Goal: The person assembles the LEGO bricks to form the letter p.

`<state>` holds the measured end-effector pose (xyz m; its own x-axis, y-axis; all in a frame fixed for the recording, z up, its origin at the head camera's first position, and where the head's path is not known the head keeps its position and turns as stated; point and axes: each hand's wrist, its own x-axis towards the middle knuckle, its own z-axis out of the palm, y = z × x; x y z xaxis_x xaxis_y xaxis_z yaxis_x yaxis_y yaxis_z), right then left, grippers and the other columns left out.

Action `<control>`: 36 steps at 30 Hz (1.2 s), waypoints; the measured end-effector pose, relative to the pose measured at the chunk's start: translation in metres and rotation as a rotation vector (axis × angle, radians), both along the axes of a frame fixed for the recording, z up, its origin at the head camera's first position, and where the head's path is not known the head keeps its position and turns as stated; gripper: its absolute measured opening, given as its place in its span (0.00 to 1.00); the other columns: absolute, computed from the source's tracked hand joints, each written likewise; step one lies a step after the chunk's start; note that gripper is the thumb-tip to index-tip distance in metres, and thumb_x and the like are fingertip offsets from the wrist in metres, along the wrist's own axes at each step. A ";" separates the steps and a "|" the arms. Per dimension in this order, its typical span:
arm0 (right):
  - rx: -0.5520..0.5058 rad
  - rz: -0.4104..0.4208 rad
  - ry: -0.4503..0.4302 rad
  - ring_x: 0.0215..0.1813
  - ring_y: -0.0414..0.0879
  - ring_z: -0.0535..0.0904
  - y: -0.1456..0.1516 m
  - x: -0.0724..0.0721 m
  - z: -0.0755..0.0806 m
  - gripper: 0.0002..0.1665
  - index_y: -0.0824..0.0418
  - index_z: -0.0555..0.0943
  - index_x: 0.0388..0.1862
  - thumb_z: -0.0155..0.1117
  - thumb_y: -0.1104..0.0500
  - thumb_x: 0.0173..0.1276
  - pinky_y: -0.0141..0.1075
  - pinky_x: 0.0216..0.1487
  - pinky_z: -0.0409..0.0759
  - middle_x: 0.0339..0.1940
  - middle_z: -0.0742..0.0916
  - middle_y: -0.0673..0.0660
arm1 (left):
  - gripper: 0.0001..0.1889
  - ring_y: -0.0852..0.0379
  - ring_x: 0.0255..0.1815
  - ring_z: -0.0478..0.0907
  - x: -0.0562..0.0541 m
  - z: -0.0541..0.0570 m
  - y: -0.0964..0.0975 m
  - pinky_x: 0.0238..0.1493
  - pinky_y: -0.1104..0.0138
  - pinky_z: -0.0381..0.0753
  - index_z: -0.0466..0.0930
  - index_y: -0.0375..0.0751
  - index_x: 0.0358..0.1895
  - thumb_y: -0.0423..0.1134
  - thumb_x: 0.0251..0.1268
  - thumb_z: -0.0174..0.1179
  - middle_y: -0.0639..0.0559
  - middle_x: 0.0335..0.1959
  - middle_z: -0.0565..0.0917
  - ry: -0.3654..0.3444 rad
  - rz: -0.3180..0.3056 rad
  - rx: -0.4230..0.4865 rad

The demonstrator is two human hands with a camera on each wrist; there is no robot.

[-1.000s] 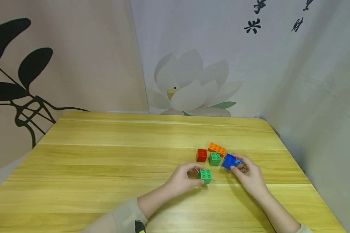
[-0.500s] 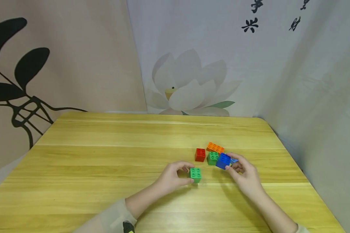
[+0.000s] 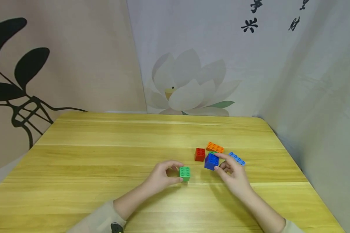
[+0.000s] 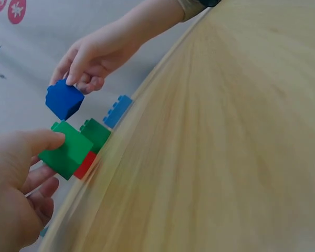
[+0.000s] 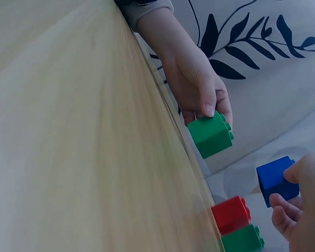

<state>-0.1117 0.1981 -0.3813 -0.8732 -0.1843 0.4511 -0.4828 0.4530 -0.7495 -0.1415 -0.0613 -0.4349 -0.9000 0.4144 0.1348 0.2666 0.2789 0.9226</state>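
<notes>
My left hand (image 3: 162,176) pinches a green toy building brick (image 3: 184,173) between thumb and fingers, studs facing up. To its right, my right hand (image 3: 232,171) holds a dark blue brick (image 3: 211,161) by its right side. In the left wrist view the blue brick (image 4: 64,100) is raised off the tabletop. It partly covers a second green brick (image 3: 212,152) in the head view; that green brick (image 5: 243,239) shows beside the red brick (image 5: 231,214) in the right wrist view. Whether the held green brick touches the table, I cannot tell.
A red brick (image 3: 200,154) stands just left of the covered green one. Behind lies a long orange brick (image 3: 215,147); a lighter blue long brick (image 3: 237,159) lies to the right. The wooden table (image 3: 105,155) ends at a printed curtain (image 3: 189,81).
Both hands have moved left with their bricks. The blue brick has left its place by the lighter blue brick, now uncovered, and come in front of the second green brick.
</notes>
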 end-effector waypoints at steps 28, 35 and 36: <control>-0.021 0.198 0.019 0.27 0.43 0.74 -0.037 -0.022 -0.022 0.26 0.65 0.76 0.57 0.67 0.74 0.58 0.32 0.29 0.76 0.26 0.79 0.52 | 0.21 0.51 0.43 0.74 0.000 -0.004 -0.033 0.36 0.66 0.77 0.81 0.43 0.51 0.32 0.50 0.72 0.55 0.43 0.81 -0.051 0.039 -0.014; -0.037 0.241 0.045 0.26 0.43 0.73 -0.050 -0.019 -0.010 0.24 0.71 0.76 0.54 0.66 0.77 0.57 0.32 0.28 0.76 0.25 0.79 0.54 | 0.22 0.53 0.44 0.75 -0.003 -0.005 -0.034 0.38 0.64 0.77 0.82 0.42 0.51 0.32 0.50 0.72 0.56 0.43 0.82 -0.032 0.051 -0.032; -0.036 0.242 0.041 0.26 0.43 0.73 -0.050 -0.021 -0.013 0.25 0.70 0.76 0.55 0.67 0.76 0.57 0.32 0.28 0.76 0.25 0.79 0.53 | 0.22 0.53 0.44 0.75 -0.003 -0.006 -0.034 0.39 0.64 0.77 0.81 0.42 0.51 0.32 0.50 0.72 0.56 0.43 0.82 -0.026 0.055 -0.037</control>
<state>-0.1331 0.1477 -0.3947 -0.7866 -0.3691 0.4950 -0.6041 0.2939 -0.7407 -0.1444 -0.0956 -0.4407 -0.9247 0.3681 0.0966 0.2260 0.3269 0.9176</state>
